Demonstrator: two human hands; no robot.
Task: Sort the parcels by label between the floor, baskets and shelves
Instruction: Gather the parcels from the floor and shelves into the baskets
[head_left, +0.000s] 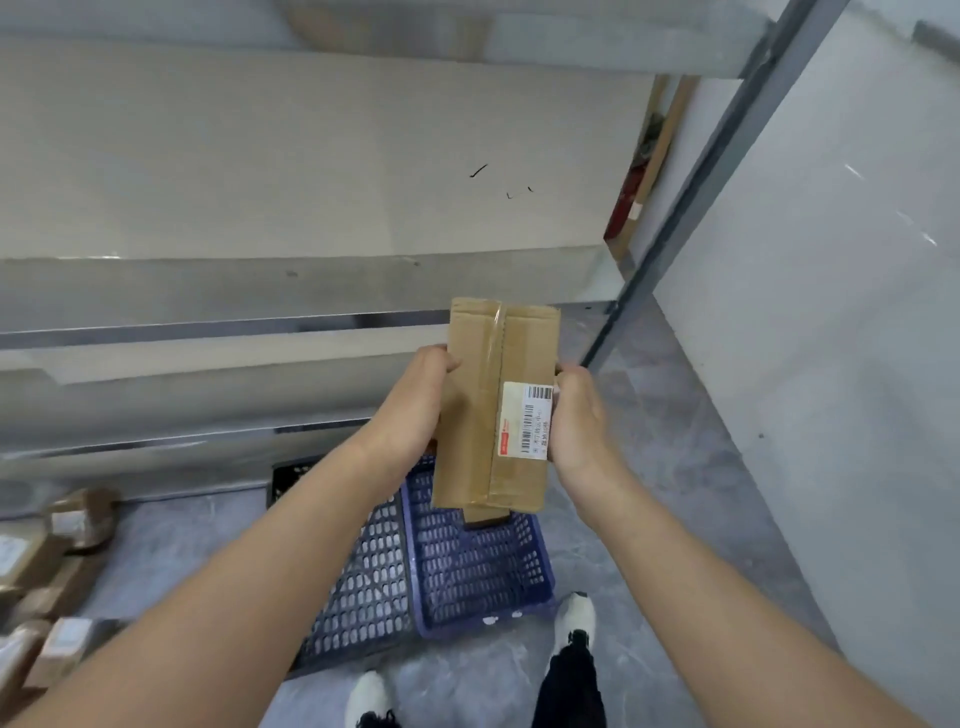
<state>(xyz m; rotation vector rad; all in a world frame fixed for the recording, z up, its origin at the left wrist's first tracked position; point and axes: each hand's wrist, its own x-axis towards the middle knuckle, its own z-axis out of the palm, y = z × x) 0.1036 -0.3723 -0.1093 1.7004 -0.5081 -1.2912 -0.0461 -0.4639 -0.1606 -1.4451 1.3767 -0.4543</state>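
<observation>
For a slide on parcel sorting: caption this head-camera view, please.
Left hand and right hand grip a taped brown cardboard parcel, white barcode label up, above blue plastic mesh baskets.

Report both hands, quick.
Left hand: gripping the cardboard box by its left edge.
Right hand: gripping the same box by its right edge.
</observation>
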